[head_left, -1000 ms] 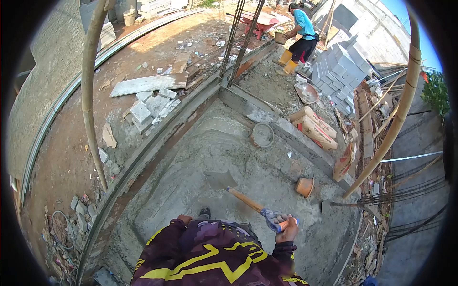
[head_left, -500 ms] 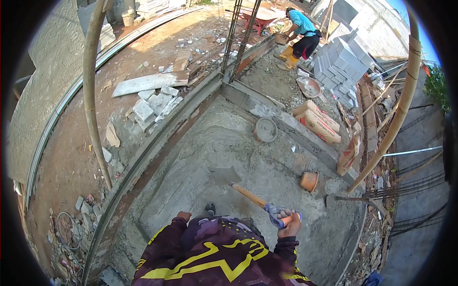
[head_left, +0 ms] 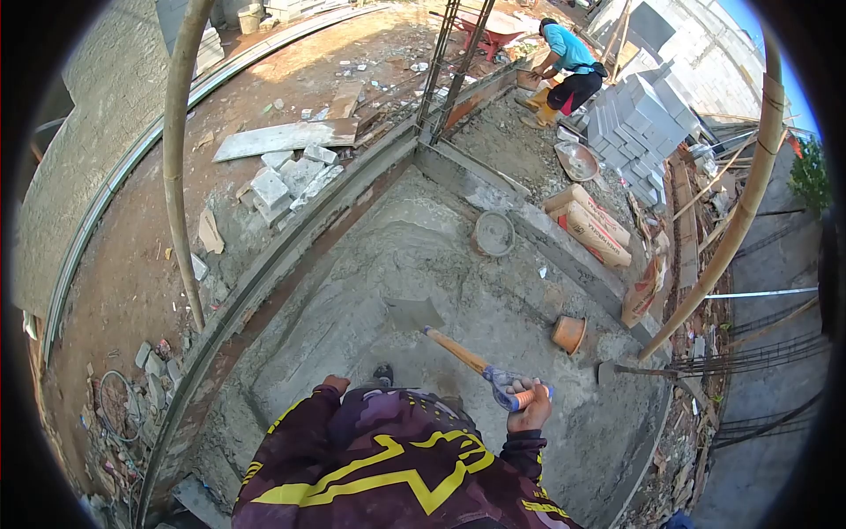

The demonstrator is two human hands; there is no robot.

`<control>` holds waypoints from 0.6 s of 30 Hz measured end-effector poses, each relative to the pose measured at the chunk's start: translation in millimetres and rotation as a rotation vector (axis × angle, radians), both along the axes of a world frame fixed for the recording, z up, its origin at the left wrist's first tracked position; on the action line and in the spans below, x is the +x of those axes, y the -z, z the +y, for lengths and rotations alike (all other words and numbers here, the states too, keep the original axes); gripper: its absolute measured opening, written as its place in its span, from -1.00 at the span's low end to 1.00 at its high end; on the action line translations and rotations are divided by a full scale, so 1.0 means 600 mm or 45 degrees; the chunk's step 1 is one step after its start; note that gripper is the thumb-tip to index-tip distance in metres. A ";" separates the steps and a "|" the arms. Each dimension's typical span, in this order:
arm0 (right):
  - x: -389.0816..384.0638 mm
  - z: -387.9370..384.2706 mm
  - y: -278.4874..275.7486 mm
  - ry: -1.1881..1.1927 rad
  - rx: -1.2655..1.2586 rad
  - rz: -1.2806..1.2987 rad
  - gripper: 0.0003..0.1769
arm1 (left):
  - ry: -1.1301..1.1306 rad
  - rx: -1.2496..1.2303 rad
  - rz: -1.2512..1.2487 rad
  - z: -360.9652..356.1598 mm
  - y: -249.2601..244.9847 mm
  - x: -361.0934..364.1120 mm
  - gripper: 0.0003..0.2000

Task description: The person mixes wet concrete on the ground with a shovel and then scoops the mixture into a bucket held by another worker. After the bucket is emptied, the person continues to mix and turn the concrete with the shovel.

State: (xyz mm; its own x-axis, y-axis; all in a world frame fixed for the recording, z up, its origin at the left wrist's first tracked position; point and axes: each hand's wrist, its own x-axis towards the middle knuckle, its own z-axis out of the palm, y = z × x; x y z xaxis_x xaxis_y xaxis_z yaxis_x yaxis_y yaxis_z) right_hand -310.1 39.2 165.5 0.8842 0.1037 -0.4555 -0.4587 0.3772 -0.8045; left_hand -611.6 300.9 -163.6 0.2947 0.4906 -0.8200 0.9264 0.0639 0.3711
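Cement bags [head_left: 589,225] lie near an orange pot [head_left: 568,333], grey blocks [head_left: 634,123] stacked beside a stooping person [head_left: 564,62]

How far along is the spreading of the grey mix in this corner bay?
Done: grey mix already covers most of the bay, up to the low kerb. In hand: the right hand holds the hoe, its blade resting on the mix; the left hand is off the handle. Left: the surface looks ridged and uneven, so levelling probably remains.
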 end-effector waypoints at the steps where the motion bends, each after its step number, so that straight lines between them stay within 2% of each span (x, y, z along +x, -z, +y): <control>1: -0.003 -0.001 -0.001 0.019 0.016 0.010 -0.81 | 0.066 0.020 -0.014 -0.001 0.045 -0.009 -0.41; 2: -0.006 -0.001 -0.005 0.037 0.032 0.020 -0.81 | 0.131 0.041 -0.027 0.000 0.048 -0.008 -0.41; 5: -0.012 -0.003 -0.008 0.060 0.063 0.043 -0.81 | 0.042 -0.009 -0.001 -0.001 0.061 -0.007 -0.41; 11: -0.022 -0.012 0.002 0.068 0.088 0.048 -0.80 | 0.293 0.063 -0.192 -0.005 0.100 -0.028 -0.47; 14: -0.027 -0.013 0.004 0.077 0.076 0.048 -0.79 | 0.247 0.093 -0.226 -0.010 0.099 -0.031 -0.49; 17: -0.032 -0.019 0.006 0.089 0.088 0.064 -0.79 | 0.377 0.066 -0.023 -0.013 0.101 -0.026 -0.70; 18: -0.033 -0.021 0.008 0.090 0.101 0.068 -0.79 | 0.365 0.075 -0.110 -0.013 0.102 -0.028 -0.65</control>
